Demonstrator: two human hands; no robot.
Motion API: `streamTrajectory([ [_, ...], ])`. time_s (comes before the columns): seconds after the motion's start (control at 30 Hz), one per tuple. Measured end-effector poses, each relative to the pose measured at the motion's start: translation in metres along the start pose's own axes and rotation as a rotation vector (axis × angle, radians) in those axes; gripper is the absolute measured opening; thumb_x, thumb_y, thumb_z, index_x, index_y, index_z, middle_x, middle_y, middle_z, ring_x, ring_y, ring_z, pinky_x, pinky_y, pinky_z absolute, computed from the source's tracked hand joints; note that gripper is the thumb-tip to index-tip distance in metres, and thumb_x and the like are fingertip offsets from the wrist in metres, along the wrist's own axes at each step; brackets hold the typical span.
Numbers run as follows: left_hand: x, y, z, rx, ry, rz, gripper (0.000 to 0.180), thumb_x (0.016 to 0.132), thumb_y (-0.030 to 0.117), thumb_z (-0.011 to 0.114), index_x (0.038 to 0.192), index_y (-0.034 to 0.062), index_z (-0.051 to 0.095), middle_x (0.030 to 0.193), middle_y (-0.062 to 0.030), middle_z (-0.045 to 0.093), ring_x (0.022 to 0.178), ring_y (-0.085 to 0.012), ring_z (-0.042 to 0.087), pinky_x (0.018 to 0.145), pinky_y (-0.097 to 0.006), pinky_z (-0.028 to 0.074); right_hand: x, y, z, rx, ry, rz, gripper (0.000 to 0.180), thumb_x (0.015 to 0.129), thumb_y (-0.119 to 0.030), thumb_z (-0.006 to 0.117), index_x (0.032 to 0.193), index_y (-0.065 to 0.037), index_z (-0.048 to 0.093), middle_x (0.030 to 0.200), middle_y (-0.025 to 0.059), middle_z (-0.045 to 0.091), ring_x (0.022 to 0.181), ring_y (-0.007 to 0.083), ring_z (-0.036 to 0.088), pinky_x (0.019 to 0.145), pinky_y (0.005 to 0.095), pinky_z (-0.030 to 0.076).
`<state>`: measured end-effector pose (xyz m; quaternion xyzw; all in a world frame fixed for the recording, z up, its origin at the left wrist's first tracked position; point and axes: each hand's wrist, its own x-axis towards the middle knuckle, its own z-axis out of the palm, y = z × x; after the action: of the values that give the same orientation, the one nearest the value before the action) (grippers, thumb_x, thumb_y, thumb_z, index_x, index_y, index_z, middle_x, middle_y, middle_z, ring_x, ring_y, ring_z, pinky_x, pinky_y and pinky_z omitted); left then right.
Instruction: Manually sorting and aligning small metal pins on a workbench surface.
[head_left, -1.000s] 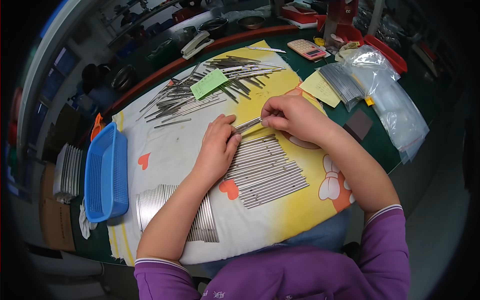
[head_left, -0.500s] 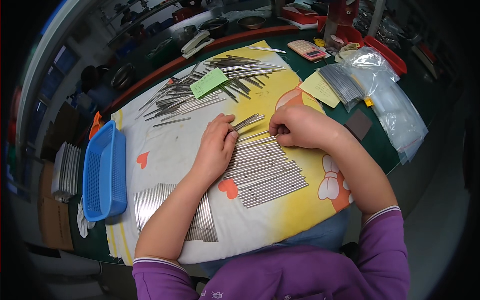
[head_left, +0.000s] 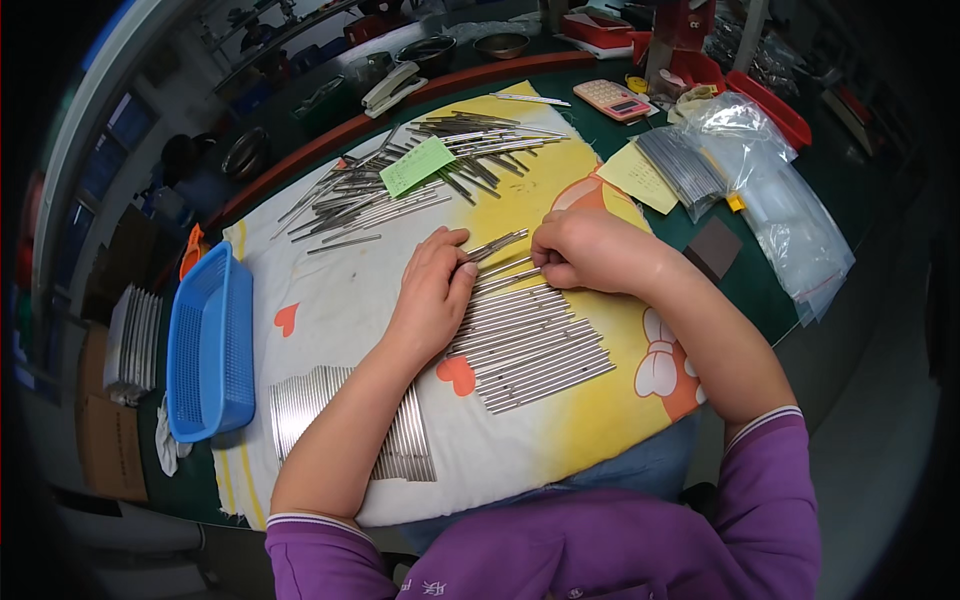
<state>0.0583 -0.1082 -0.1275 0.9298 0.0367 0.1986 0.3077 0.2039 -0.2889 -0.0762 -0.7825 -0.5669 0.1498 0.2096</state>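
My left hand (head_left: 436, 290) is closed around a small bunch of thin metal rods (head_left: 498, 243), whose ends stick out past its fingertips. Just to its right, the fingers of my right hand (head_left: 590, 250) are pinched at the end of a single rod (head_left: 512, 275); the fingertips are partly hidden. Below both hands, many silvery rods lie side by side in a slanting row (head_left: 540, 355) on the printed cloth (head_left: 500, 465). Another neat row of shiny rods (head_left: 305, 405) lies partly under my left forearm. A loose, crisscrossed pile of rods (head_left: 365, 188) lies beyond my hands.
On the pile rests a green paper note (head_left: 418, 167). A blue plastic basket (head_left: 212, 350) stands at the left. To the right are a yellow note (head_left: 638, 178), bagged rods (head_left: 683, 165), clear plastic bags (head_left: 780, 205) and a dark square pad (head_left: 714, 249). A pink calculator (head_left: 612, 99) and stapler (head_left: 393, 88) sit farther back.
My right hand has shifted slightly left, and the rod at its fingers now lies a little apart above the row. My left hand stays in place with its bunch.
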Motion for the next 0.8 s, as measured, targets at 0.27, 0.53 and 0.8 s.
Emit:
streamTrajectory([
  [0.27,0.000,-0.001,0.001,0.011,0.032,0.079,0.014,0.087,0.013,0.056,0.094,0.0015,0.052,0.125,-0.0177,0.050,0.122,-0.0388,0.041,0.103,-0.046,0.031,0.005,-0.001,0.007,0.090,0.257,-0.126,0.009,0.079,-0.008,0.059,0.085,0.000,0.057,0.083,0.0126,0.060,0.078,0.0239,0.060,0.070,0.0315,0.048],
  [0.53,0.000,0.001,-0.003,-0.032,-0.004,0.024,0.011,0.092,0.010,0.049,0.094,-0.0001,0.048,0.128,-0.0163,0.048,0.121,-0.0322,0.043,0.102,-0.036,0.033,-0.002,-0.010,-0.006,0.294,0.129,0.049,0.012,0.079,-0.009,0.065,0.086,0.000,0.062,0.075,0.0089,0.061,0.068,0.0174,0.059,0.065,0.0284,0.048],
  [0.8,0.001,0.004,0.000,-0.126,0.118,0.028,0.009,0.088,0.007,0.052,0.092,-0.0008,0.049,0.117,-0.0155,0.055,0.104,-0.0347,0.051,0.090,-0.038,0.041,-0.010,-0.008,-0.007,0.193,-0.051,0.043,0.013,0.074,-0.008,0.069,0.085,-0.002,0.067,0.075,0.0090,0.062,0.070,0.0185,0.061,0.066,0.0287,0.048],
])
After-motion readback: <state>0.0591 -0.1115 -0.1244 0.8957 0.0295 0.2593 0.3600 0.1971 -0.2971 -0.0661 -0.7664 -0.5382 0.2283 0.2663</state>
